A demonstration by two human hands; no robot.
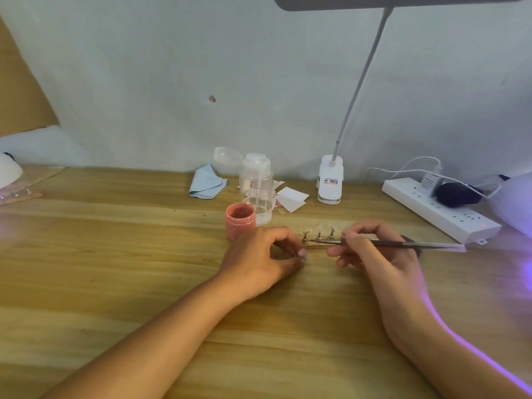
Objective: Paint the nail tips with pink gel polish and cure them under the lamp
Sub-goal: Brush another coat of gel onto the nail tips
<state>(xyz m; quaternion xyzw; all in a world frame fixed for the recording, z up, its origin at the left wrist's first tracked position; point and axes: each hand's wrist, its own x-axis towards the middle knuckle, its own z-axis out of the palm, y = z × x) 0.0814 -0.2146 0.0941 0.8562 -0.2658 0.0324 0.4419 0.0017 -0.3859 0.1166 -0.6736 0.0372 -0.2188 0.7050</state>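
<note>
Noted a wooden strip (17,197) with small stands at the left edge of the bench (115,254). Too blurred to tell more.

Logged a folded blue cloth (205,183) near the back edge. Clear lid (227,158) just behind it, clear pump bottle (256,182) just to its right.

Found the pink gel jar (240,221) uncapped and upright, just in front of the bottle, mid-bench.

Saw the left hand (259,256) resting on the bench just right of the jar. Fingers curled, pinching a small pinkish nail tip (302,252) between thumb and fingertips.

Counted a short row of nail tips on stands (319,234) between the two hands, just behind them. White paper squares (290,198) lying farther back.

Marked a white clamp lamp base (331,180) at the back edge, neck rising up and right.

Saw the right hand (371,250) clasping a thin brush (403,244) in a pen grip. Brush nearly level, tip pointing left beside the stands.

Recorded a white power strip (440,211) toward the back right corner. Curing lamp (515,203) at the right edge, casting purple light.
</note>
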